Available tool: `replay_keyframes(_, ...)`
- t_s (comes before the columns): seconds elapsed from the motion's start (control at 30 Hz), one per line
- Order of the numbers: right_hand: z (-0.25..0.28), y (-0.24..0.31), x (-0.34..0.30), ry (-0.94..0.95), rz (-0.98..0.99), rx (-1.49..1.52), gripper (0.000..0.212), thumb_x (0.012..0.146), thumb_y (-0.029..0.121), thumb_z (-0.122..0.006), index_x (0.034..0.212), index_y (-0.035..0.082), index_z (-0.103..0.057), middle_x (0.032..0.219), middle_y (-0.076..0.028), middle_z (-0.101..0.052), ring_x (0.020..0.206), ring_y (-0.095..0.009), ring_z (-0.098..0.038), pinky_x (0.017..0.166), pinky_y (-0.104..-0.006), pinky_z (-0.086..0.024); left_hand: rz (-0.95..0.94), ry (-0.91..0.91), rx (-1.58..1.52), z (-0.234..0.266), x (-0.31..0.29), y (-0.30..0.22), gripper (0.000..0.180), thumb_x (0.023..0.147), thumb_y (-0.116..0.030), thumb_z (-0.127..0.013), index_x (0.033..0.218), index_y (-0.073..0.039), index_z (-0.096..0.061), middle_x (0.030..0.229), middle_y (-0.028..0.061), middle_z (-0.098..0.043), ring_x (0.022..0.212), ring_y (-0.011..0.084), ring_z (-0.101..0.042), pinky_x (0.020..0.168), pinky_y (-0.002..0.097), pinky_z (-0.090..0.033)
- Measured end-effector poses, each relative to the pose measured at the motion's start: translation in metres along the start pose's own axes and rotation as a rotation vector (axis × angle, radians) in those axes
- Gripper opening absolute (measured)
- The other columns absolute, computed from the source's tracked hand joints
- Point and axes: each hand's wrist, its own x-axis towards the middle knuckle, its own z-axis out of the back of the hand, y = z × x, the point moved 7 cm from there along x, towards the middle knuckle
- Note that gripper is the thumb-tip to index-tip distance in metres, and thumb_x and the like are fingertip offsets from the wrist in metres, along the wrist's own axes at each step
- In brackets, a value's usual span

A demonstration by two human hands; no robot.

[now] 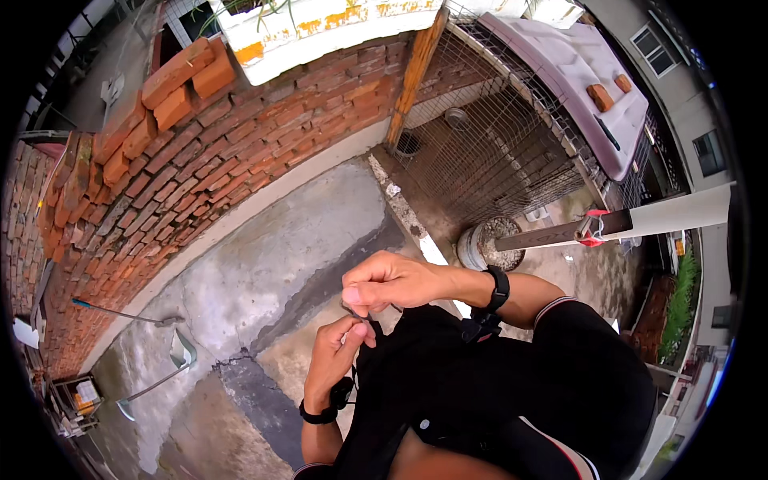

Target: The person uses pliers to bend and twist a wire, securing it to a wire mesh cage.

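Note:
My right hand (pixel 392 280) is bent over in front of my chest, with thumb and fingertips pinched together. Just below it, my left hand (pixel 336 352) is closed too, its thumb pressed against the curled index finger. A small, thin dark thing (pixel 365 318) shows between the two sets of fingertips; its kind is too small to tell. The hands are close together, close to the front of my black shirt (pixel 480 376). Each wrist wears a black band with a small device on it.
A curved brick wall (pixel 200 176) runs along the left, with loose bricks on top. A dustpan (pixel 182 352) lies on the concrete floor. To the right, a bucket (pixel 478 244) of hardened material holds a post (pixel 560 232), near a wire mesh pen (pixel 496 136).

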Motion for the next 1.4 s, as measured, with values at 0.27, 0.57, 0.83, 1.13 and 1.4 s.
replay_keyframes(0.27,0.053,0.049,-0.109,-0.144,0.139,-0.092,0.041,0.107,0.031,-0.048,0.076,0.005,-0.056,0.064,0.005,-0.042,0.058,-0.006,-0.037,0.051,-0.0253,-0.031,-0.01,0.375,0.071,-0.08,0.075,-0.013,0.036,0.103,-0.028,-0.055,0.08,-0.002,-0.065,0.068,0.003,-0.063,0.064,0.0126,-0.057,0.061,0.0305,-0.045)
replay_keyframes(0.57,0.107,0.035,-0.19,-0.189,0.061,-0.152,0.041,0.107,0.032,-0.048,0.079,0.003,-0.058,0.064,0.003,-0.042,0.059,-0.008,-0.037,0.054,-0.028,-0.032,0.149,0.65,0.212,-0.137,0.118,-0.007,0.034,0.105,-0.02,-0.05,0.083,0.001,-0.064,0.067,0.0047,-0.061,0.07,0.0159,-0.062,0.077,0.0318,-0.054)
replay_keyframes(0.83,0.163,0.026,-0.235,-0.483,0.093,0.099,0.043,0.107,0.037,-0.048,0.082,0.003,-0.058,0.062,0.005,-0.04,0.055,-0.006,-0.035,0.05,-0.0258,-0.03,0.181,0.477,0.139,-0.165,0.154,-0.024,0.029,0.104,-0.022,-0.054,0.092,0.001,-0.068,0.069,0.0032,-0.061,0.065,0.0116,-0.057,0.062,0.0275,-0.046)
replay_keyframes(1.13,0.185,0.049,-0.26,-1.055,0.218,-0.505,0.042,0.097,0.04,-0.064,0.102,-0.003,-0.063,0.09,-0.011,-0.059,0.082,-0.021,-0.056,0.075,-0.0345,-0.047,0.079,0.356,0.184,-0.182,0.185,-0.042,0.024,0.103,-0.017,-0.055,0.095,0.001,-0.068,0.07,0.003,-0.062,0.067,0.0109,-0.058,0.063,0.0265,-0.046)
replay_keyframes(1.4,0.176,0.029,-0.245,-1.314,0.05,-0.578,0.064,0.092,0.03,-0.073,0.141,0.002,-0.041,0.114,-0.02,-0.063,0.103,-0.032,-0.064,0.091,-0.0418,-0.052,0.011,0.389,0.197,-0.183,0.214,-0.022,0.02,0.102,-0.011,-0.054,0.096,0.002,-0.067,0.071,0.0044,-0.063,0.066,0.0114,-0.059,0.064,0.0272,-0.049)
